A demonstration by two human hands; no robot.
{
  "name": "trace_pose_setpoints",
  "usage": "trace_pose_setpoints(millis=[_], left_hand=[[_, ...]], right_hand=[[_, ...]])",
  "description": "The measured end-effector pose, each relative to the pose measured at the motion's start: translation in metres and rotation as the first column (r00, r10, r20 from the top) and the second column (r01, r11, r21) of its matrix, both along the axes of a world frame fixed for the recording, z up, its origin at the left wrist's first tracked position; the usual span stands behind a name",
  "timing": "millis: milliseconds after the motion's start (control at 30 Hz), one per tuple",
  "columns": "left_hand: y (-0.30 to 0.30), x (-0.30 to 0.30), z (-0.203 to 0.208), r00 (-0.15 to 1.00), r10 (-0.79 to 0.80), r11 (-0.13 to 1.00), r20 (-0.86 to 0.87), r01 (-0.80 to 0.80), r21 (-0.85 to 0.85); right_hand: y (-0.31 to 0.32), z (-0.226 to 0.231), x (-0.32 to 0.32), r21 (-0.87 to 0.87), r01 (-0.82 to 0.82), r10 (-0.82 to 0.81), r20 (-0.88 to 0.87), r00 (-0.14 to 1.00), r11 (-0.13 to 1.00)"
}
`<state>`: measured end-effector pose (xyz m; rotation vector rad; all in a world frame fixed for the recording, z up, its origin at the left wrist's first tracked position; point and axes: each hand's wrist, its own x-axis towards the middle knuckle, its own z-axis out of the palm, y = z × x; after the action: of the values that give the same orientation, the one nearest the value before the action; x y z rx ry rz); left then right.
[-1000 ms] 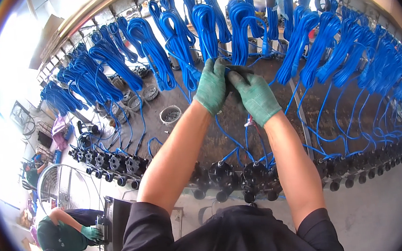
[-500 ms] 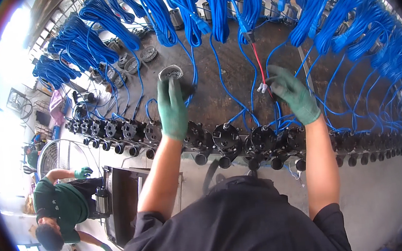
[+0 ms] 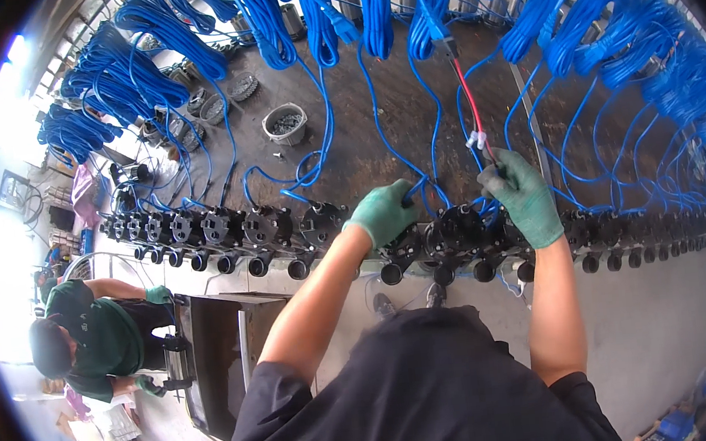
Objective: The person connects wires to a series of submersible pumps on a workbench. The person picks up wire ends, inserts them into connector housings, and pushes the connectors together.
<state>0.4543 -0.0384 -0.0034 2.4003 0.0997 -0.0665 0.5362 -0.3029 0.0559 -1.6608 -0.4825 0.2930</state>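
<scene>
My left hand (image 3: 382,213), in a green glove with dark fingertips, is closed at a blue cable (image 3: 423,184) just above the row of black round housings (image 3: 457,229); its fingertips partly hide the grip. To the right, my right hand (image 3: 526,201), gloved alike, pinches the lower end of a lead of red and black wires (image 3: 468,94). Two whitish connectors (image 3: 476,139) sit on that lead just above my fingers. The lead hangs from a black plug (image 3: 448,46) joined to a blue plug above.
Coiled blue cables (image 3: 372,6) hang along the far side. A grey bowl of small metal parts (image 3: 285,124) stands on the dark bench (image 3: 343,119), beside loose screws. At the left, a co-worker in a green shirt (image 3: 110,342) handles a metal cylinder (image 3: 177,362) by a dark cart (image 3: 214,361).
My left hand has left the bowl and come right and down to the blue cable by the housings. The right hand has lowered and closed on the lead's end. The co-worker has shifted.
</scene>
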Motion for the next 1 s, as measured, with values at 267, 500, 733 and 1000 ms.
trace_pose_setpoints(millis=[267, 500, 733, 1000], left_hand=[[-0.006, -0.013, -0.018, 0.908, 0.415, 0.592, 0.051, -0.227, -0.773], [-0.013, -0.022, -0.011, 0.888, 0.383, 0.708, 0.254, -0.105, -0.699], [0.012, 0.017, -0.01, 0.94, -0.231, 0.972, -0.251, 0.211, -0.106], [0.006, 0.001, -0.008, 0.975, -0.142, 0.99, -0.17, 0.142, -0.011]], right_hand=[[-0.008, 0.0, -0.002, 0.093, 0.182, -0.179, -0.038, 0.983, 0.979], [-0.009, -0.007, -0.002, 0.104, 0.196, -0.19, -0.059, 0.98, 0.975], [0.023, -0.024, -0.019, -0.209, 0.343, -0.24, 0.401, 0.884, 0.916], [0.026, -0.034, -0.015, -0.193, 0.329, -0.284, 0.227, 0.932, 0.925]])
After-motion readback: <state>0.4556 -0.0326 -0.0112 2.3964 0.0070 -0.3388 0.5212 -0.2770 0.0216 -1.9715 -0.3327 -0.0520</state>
